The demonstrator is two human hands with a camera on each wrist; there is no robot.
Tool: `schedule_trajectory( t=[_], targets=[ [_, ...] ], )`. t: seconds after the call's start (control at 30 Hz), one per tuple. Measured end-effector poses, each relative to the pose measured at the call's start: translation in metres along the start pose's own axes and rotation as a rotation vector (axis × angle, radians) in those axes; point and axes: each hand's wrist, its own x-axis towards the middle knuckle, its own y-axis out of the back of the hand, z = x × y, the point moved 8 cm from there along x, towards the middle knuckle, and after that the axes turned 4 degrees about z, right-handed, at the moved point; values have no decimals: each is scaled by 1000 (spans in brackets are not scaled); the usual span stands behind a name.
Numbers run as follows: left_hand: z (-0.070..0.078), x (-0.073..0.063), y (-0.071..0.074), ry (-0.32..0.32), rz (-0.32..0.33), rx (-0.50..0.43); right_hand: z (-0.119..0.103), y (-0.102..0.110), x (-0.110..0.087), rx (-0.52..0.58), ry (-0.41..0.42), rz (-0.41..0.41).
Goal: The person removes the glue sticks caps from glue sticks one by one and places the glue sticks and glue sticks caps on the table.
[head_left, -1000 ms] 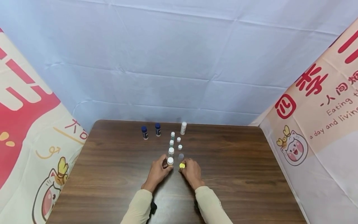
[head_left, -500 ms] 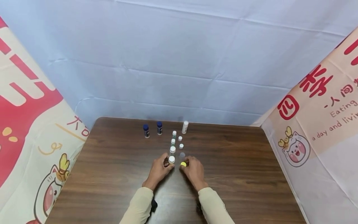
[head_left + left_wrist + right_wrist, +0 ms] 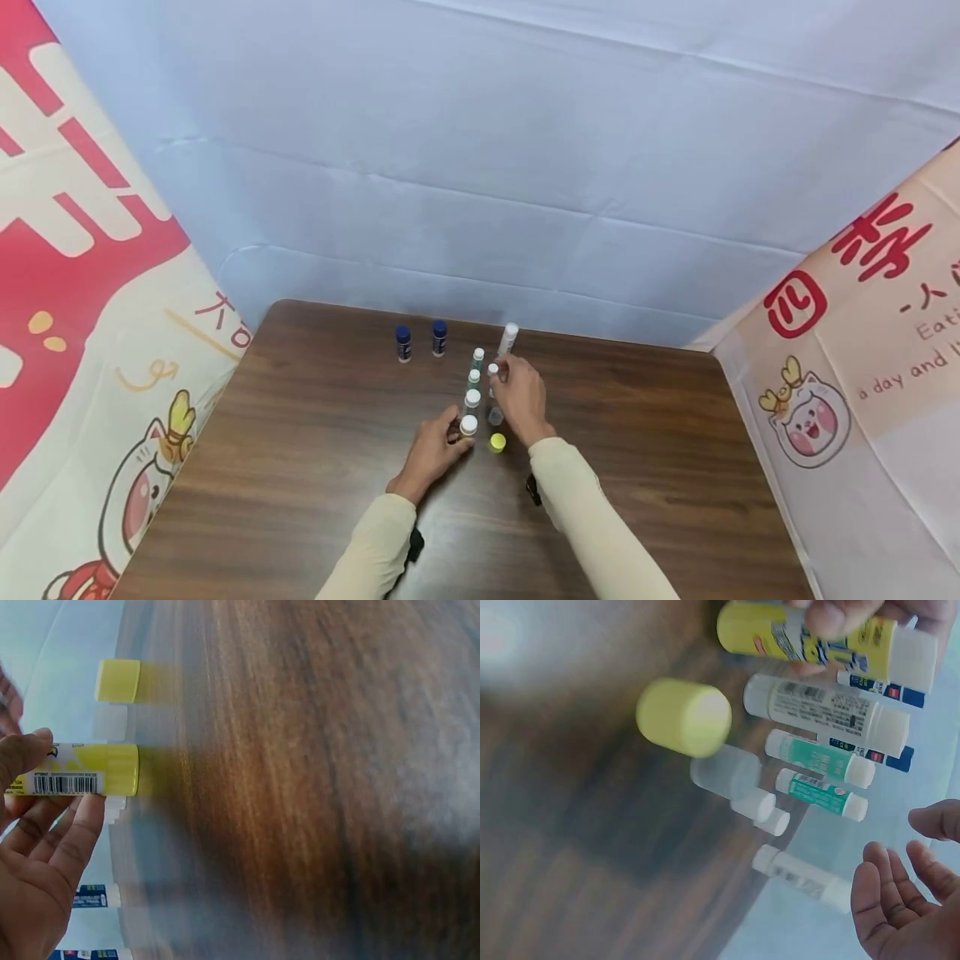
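My left hand (image 3: pixel 433 450) pinches an upright yellow glue stick (image 3: pixel 82 769) with a white top at the near end of a row of glue sticks. My right hand (image 3: pixel 521 396) is over the table toward the back, just right of the row. In the right wrist view its fingers are loosely bent and hold nothing, close to a white glue stick (image 3: pixel 799 877). A yellow cap (image 3: pixel 497 443) stands right of the held stick. Beyond it are a clear cap (image 3: pixel 726 771) and two small white caps; the far white cap (image 3: pixel 492 369) shows beside my right fingers.
Behind the held stick stand a clear glue stick (image 3: pixel 825 709), a larger green-labelled stick (image 3: pixel 821 757) and a smaller one (image 3: pixel 821 793). Two blue-capped sticks, one nearer the row (image 3: pixel 438 337), stand at the back left. Cloth (image 3: pixel 480 208) hangs behind the table (image 3: pixel 315 433).
My right hand has let go of the yellow cap, left it standing on the table, and moved away toward the small white caps. My left hand keeps holding the yellow glue stick.
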Motion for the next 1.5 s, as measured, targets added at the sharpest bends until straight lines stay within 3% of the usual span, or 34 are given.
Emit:
schedule_trajectory(
  t=[0.5,0.73,0.93,1.2,1.37,1.5],
  targets=[
    [0,2,-5,13,-43,-4,-46,-41,53,-70,137,-97],
    [0,1,-4,25,-48,-13,-55,-70,71,-257,147,-288],
    [1,1,-2,19,-30,-10,-62,-88,80,-400,255,-341],
    [1,-2,-7,19,-33,-22,-61,-105,76,-343,283,-392],
    [0,-2,-6,11,-21,-33,-62,-105,76,-328,270,-368],
    [-5,-1,-2,24,-10,-34,-66,-100,79,-235,238,-331]
  ],
)
